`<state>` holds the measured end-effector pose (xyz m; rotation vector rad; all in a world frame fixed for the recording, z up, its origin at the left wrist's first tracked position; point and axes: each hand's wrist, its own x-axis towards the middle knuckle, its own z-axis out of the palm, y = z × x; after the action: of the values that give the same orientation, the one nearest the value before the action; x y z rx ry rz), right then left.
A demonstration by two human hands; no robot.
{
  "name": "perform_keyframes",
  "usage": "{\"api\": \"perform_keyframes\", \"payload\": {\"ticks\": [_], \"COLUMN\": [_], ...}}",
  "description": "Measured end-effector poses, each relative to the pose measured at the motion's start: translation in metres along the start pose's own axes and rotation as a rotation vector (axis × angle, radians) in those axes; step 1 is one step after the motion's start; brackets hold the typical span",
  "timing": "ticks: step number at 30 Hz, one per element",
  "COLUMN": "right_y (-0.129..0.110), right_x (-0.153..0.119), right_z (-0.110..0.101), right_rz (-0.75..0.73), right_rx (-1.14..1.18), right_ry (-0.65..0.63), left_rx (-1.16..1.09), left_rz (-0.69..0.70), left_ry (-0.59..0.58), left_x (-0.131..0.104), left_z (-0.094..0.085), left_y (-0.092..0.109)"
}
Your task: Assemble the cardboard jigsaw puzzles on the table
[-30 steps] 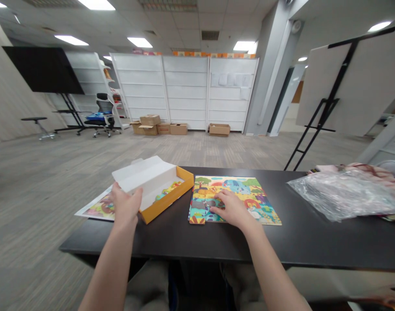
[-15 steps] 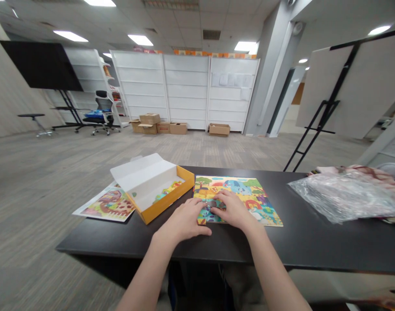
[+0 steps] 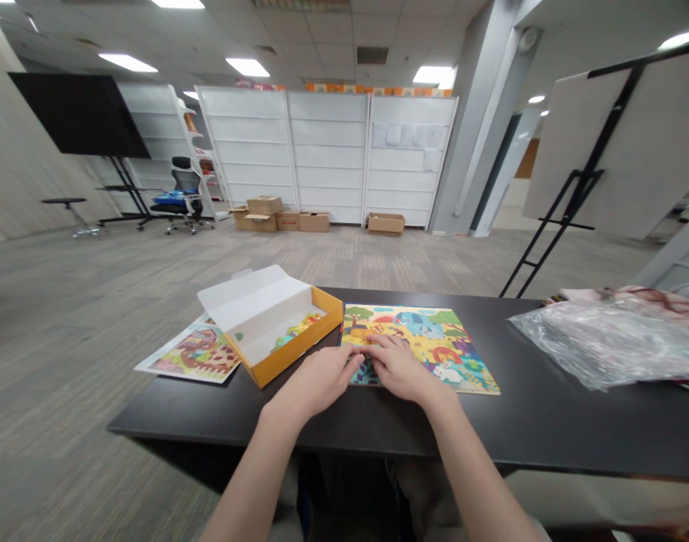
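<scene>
A colourful animal puzzle (image 3: 428, 339) lies flat on the black table (image 3: 547, 421). My left hand (image 3: 321, 376) rests at the puzzle's lower left edge, its fingers pressed together and the thumb beside them; whether anything is under the fingertips is hidden. Over the left part of the puzzle lies my right hand (image 3: 397, 366), palm down with fingers spread, its fingertips close to those of my left hand. To the left, an open yellow box (image 3: 296, 352) with a white inside holds some puzzle pieces (image 3: 302, 329).
Left of the box, a printed picture sheet (image 3: 191, 354) lies partly under its lid. A clear plastic bag (image 3: 609, 339) with cloth sits at the table's right. Beyond are cardboard boxes (image 3: 263, 214), an office chair (image 3: 183, 196) and a board on a stand (image 3: 575, 196).
My left thumb has moved up toward its fingers, onto the puzzle's edge. My right hand has flattened over the puzzle's left part. The dark gap seen between my hands is now covered.
</scene>
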<state>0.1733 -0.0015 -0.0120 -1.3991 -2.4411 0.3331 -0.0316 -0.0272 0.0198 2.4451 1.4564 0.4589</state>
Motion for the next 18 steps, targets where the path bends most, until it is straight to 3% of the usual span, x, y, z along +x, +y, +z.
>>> {"api": "perform_keyframes", "payload": {"ticks": [4,8,10,13,16,18], "right_y": [0.001,0.0,-0.001,-0.002,-0.003,-0.003], "right_x": [0.001,0.0,0.0,-0.001,-0.001,-0.002], "right_z": [0.002,0.001,0.001,0.0,0.0,0.0], "right_rz": [0.001,-0.005,0.001,0.007,0.0,0.004], "right_rx": [0.009,0.03,0.032,0.027,0.024,0.029], "right_ry": [0.008,0.005,0.0,0.001,-0.002,0.006], "left_rx": [0.098,-0.054,-0.138,-0.17,-0.026,0.089], "left_rz": [-0.03,0.06,0.091,0.077,-0.053,-0.17], "left_ry": [0.057,0.135,0.225,0.454,0.688,0.697], "left_x": [0.007,0.012,0.013,0.008,0.0,-0.004], "left_z": [0.003,0.004,0.0,-0.017,-0.037,-0.044], "left_y": [-0.003,-0.013,-0.019,-0.03,-0.048,-0.064]}}
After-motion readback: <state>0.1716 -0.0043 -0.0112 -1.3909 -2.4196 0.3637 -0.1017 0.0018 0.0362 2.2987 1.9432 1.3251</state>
